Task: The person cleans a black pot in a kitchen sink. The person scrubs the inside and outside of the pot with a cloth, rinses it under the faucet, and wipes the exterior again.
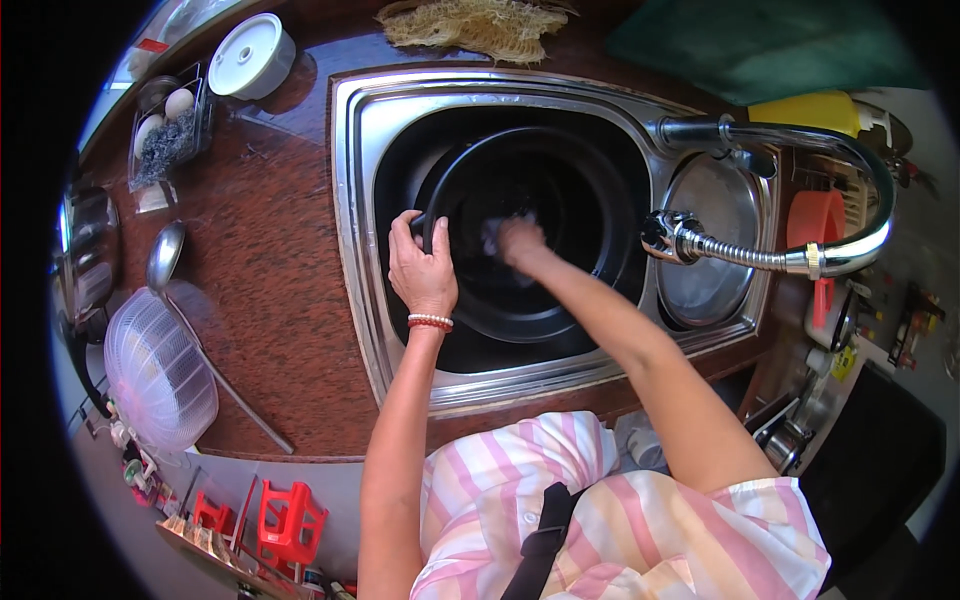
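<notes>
A large black round pan (480, 142) sits in the main basin of the stainless steel sink (480, 386). My left hand (425, 266) grips the pan's left rim, with the thumb on the inner side and the fingers outside it. Inside the pan, my right hand (521, 240) is pressed down towards the bottom and looks blurred. A pale cloth or pad (491, 236) shows at its fingers, mostly hidden by the hand. The bent chrome faucet (750, 256) hangs to the right, with its spout head apart from the pan.
A metal lid or plate (709, 247) lies in the small side basin. On the counter at left are a ladle (166, 255), a pink mesh basket (157, 367), a wire basket (199, 112) with eggs and a scourer, and a white lidded container (259, 64). Dried loofah (480, 26) lies behind the sink.
</notes>
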The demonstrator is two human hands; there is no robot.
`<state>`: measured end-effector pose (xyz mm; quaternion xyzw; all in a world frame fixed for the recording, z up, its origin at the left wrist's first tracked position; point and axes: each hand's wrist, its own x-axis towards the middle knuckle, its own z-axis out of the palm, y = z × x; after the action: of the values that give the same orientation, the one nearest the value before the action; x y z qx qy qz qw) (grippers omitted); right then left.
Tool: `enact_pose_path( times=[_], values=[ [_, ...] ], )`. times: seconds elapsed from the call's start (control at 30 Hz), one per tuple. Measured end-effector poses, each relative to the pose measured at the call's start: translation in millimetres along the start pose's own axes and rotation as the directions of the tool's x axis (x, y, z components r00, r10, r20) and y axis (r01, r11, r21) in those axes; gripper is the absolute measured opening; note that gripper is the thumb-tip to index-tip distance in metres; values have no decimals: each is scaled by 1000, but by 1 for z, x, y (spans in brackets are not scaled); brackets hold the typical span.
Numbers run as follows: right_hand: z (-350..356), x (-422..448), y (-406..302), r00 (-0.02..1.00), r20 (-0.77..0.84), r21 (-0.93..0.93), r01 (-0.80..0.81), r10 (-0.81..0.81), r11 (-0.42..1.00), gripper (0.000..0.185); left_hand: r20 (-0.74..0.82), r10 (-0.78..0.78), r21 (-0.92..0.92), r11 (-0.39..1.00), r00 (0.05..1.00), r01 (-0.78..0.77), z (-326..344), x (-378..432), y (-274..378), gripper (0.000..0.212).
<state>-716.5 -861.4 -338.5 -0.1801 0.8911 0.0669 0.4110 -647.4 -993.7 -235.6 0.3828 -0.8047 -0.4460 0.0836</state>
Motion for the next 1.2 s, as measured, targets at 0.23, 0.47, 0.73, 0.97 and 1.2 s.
enact_pose_path(
  times=[0.23,0.47,0.73,0.97,1.2],
  values=[
    [37,12,-55,985,107,161,114,-133,980,36,14,18,0,1000,1000,-18,5,1,4,32],
    [-14,16,-13,947,161,355,209,-280,911,41,-9,5,4,1000,1000,-5,-4,0,-7,33],
    [-1,18,36,962,-15,3,273,-273,962,48,19,42,-3,999,999,-42,2,1,1,35],
    [10,31,41,901,244,-39,379,-359,925,42,-38,116,27,993,993,-115,5,1,-3,30],
    [11,15,35,917,29,-120,398,-398,909,44,-65,111,14,994,992,-110,5,1,-6,30]
  ],
)
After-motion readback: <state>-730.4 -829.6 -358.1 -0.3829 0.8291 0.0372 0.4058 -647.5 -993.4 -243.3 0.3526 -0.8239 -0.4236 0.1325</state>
